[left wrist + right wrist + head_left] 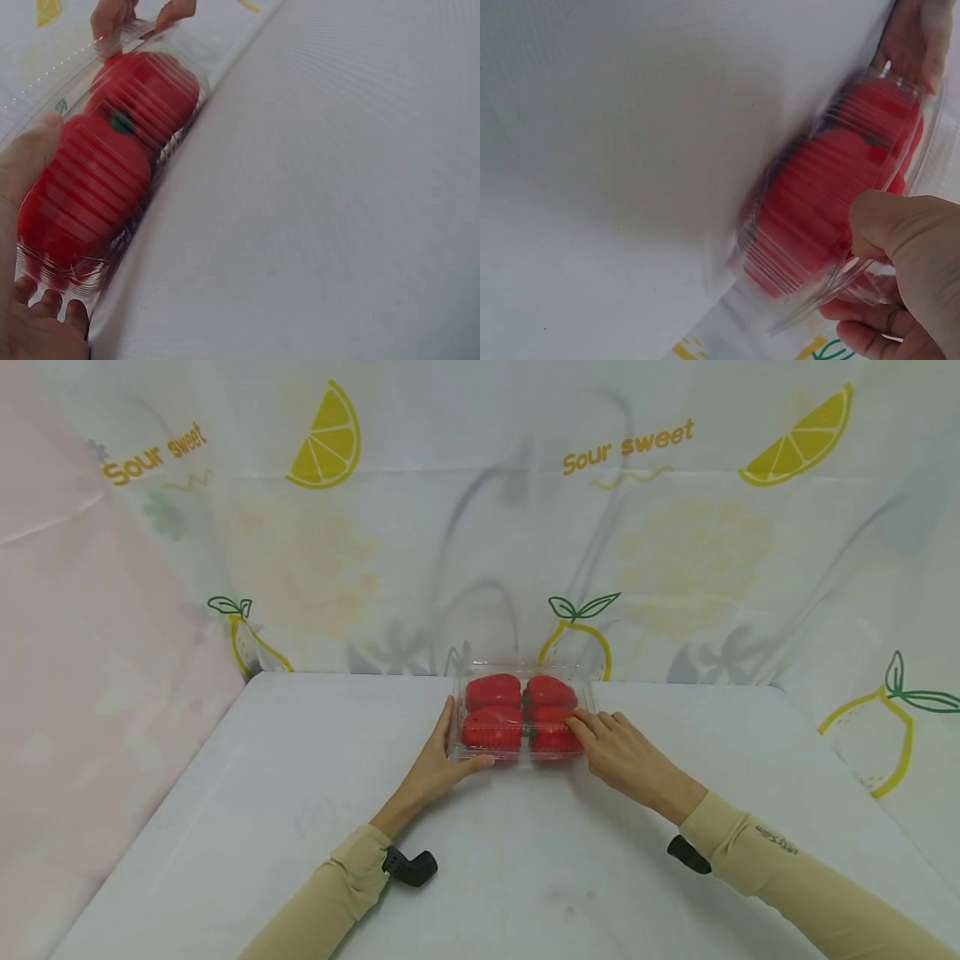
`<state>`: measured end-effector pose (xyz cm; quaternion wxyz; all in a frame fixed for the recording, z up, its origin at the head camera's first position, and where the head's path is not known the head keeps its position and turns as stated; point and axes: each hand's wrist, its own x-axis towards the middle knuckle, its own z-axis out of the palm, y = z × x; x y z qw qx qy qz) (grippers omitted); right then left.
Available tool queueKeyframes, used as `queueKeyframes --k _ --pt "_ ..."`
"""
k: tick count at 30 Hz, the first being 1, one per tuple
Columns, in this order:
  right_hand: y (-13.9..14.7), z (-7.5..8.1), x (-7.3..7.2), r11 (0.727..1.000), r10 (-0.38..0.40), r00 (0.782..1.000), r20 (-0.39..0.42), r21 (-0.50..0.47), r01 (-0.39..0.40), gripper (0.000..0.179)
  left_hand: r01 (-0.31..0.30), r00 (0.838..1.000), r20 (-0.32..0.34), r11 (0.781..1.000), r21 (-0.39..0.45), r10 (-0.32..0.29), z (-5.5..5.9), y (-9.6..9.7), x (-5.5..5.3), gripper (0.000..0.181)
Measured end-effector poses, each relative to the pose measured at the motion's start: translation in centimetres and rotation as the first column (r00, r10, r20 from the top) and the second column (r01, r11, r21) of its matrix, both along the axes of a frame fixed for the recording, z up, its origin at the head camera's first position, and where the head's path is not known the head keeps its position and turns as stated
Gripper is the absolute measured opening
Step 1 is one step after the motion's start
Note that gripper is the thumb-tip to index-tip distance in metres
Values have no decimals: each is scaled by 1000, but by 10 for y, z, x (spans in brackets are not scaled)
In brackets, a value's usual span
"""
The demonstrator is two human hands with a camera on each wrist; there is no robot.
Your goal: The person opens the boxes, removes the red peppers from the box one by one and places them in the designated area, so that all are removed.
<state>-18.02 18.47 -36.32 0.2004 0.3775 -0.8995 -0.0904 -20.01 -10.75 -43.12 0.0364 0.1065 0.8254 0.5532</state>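
A clear plastic clamshell box sits at the far edge of the white table, with several red bell peppers inside. One green stem shows through the ribbed wall in the left wrist view. My left hand grips the box's left end, thumb along the front and fingers round the side. At the right end, my right hand pinches the plastic rim between thumb and fingers; the right wrist view shows this thumb bent over the edge. Whether the lid is fastened I cannot tell.
A white table spreads in front of the box. Right behind it hangs a pale curtain printed with lemons, and more cloth borders the left side. Both wrists wear black camera mounts below beige sleeves.
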Motion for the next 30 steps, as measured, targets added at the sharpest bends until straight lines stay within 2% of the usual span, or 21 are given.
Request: queueKeyframes --k 12,17,22,30 --pt "0 1 1 1000 -2 1000 -6 2 2 53 -8 1000 10 1000 -11 8 1 0 0 115" --pt "1 0 2 1000 6 1000 -11 5 -5 53 1 1000 -8 1000 -10 -1 0 0 0 114" --pt "3 -1 2 1000 13 1000 2 -1 -13 57 5 1000 -29 1000 -13 -5 -3 -1 -1 114" --pt "3 -1 2 1000 4 1000 19 6 -4 61 6 1000 -22 1000 -7 -6 -3 0 -1 114"
